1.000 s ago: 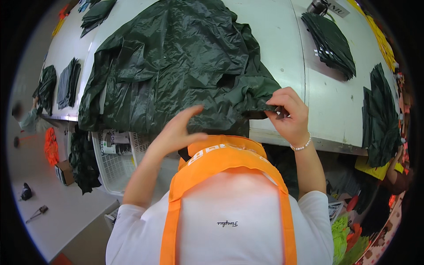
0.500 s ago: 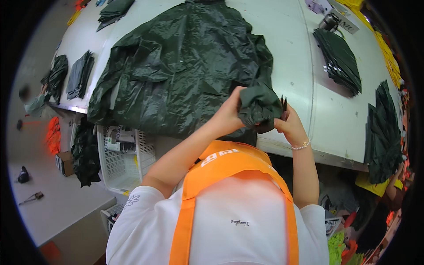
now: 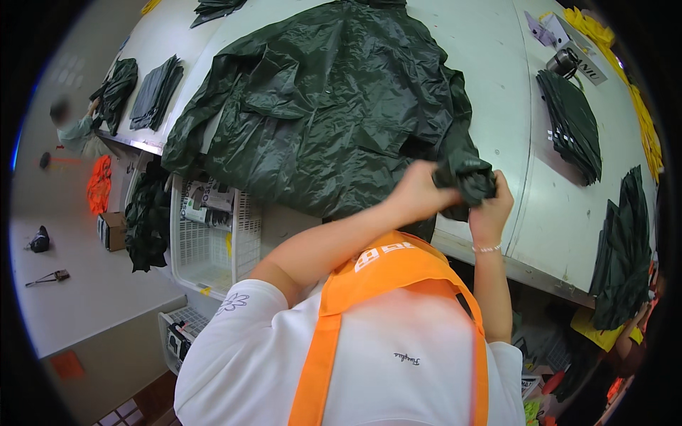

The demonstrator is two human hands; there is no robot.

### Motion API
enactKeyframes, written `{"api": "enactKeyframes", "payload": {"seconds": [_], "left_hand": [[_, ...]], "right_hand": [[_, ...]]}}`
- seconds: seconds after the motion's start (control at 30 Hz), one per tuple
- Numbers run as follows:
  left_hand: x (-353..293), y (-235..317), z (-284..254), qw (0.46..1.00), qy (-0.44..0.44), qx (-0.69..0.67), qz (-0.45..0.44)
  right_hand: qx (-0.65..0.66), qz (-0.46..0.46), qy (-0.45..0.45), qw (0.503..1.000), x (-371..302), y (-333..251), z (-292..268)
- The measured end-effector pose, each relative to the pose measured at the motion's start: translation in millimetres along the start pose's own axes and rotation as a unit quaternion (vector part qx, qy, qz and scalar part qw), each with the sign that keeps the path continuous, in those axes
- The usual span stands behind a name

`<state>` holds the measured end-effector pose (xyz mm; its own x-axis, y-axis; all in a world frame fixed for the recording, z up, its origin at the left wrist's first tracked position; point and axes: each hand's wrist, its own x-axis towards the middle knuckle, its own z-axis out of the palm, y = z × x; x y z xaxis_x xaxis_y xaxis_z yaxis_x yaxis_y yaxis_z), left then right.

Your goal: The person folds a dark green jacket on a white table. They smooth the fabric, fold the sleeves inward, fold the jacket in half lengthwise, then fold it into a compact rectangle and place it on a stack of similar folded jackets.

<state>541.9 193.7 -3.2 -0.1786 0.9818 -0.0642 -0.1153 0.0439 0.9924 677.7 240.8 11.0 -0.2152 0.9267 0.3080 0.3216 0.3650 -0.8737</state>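
Observation:
A shiny dark green rain jacket (image 3: 334, 106) lies spread on the white table (image 3: 490, 99), its lower hem hanging at the near edge. The end of its right-side sleeve (image 3: 472, 177) is bunched up between my hands. My left hand (image 3: 420, 192), somewhat blurred, grips the sleeve from the left with the thumb against the cuff. On the other side my right hand (image 3: 491, 211) is closed on the cuff edge, fingers curled behind the fabric. The pair of dark pointed snips seen earlier in my right hand is not visible here.
Folded dark green garments (image 3: 572, 128) and a metal flask (image 3: 563, 62) are at the right. More folded stacks (image 3: 156, 92) lie at the left. Below the table edge stands a white plastic basket (image 3: 206, 248) with packets. A person (image 3: 74, 131) is at the far left.
My view has shifted, so the scene sits further right. The sleeve end has turned and tightened between my hands. The snips in my right hand have gone out of sight.

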Motion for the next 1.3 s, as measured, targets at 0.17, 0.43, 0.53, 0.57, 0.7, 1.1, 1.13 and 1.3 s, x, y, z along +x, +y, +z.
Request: {"api": "enactKeyframes", "payload": {"seconds": [0.17,0.43,0.53,0.57,0.7,1.1,1.13,1.3], "left_hand": [[49.1,-11.1,-59.8,0.9,0.236,0.339,0.136],[-6.0,29.5,-32.4,0.981,0.024,0.183,0.054],[-2.9,38.1,-33.6,0.94,0.117,0.287,0.144],[-3.1,39.4,-30.9,0.93,0.123,0.312,0.152],[-17.1,50.8,-13.8,0.995,-0.057,0.073,0.043],[-34.7,49.7,-7.1,0.904,-0.031,0.288,0.316],[-31.3,46.3,-12.5,0.896,-0.007,0.318,0.31],[-20.6,61.4,-5.0,0.927,0.03,0.262,0.267]], "right_hand": [[0.159,0.102,-0.28,0.941,-22.1,-40.0,-23.3],[-0.029,-0.011,0.092,0.995,2.3,18.3,-59.4],[-0.052,-0.027,0.142,0.988,12.0,20.0,-57.8],[-0.026,-0.028,0.15,0.988,12.0,21.4,-54.5],[0.081,0.026,0.001,0.996,1.2,-13.2,-40.9],[0.057,0.034,0.221,0.973,20.2,30.0,-61.1],[0.039,0.01,0.238,0.97,20.3,29.1,-57.3],[0.034,0.027,0.066,0.997,-4.1,1.9,-55.3]]}}
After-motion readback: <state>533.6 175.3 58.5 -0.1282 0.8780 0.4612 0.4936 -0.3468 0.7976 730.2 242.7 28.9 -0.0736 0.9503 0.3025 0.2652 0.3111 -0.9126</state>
